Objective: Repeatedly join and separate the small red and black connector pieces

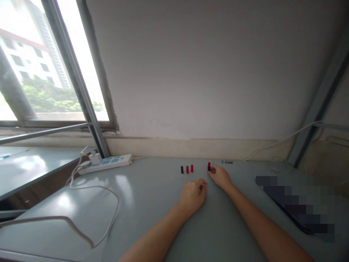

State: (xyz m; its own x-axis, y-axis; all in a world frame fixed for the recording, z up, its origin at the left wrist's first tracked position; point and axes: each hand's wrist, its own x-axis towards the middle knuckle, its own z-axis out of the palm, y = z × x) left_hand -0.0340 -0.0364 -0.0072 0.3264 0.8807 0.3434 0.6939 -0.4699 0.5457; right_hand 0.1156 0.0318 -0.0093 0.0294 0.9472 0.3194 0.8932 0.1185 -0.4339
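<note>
A black cylinder (182,169) and two red cylinders, one (187,169) beside the other (192,168), stand apart in a short row on the grey table. To their right, the fingertips of my right hand (220,177) close on a small black piece (209,169), with a red piece (209,164) showing just above or behind it. My left hand (192,195) is in front of the row, thumb and fingers pinched together. Whatever is between them, if anything, is too small to make out.
Several tiny dark items (227,162) lie near the wall behind my right hand. A white power strip (109,163) with plugs sits at the back left, its cable (116,211) looping over the table (141,218). A dark, pixelated object (294,207) lies on the right.
</note>
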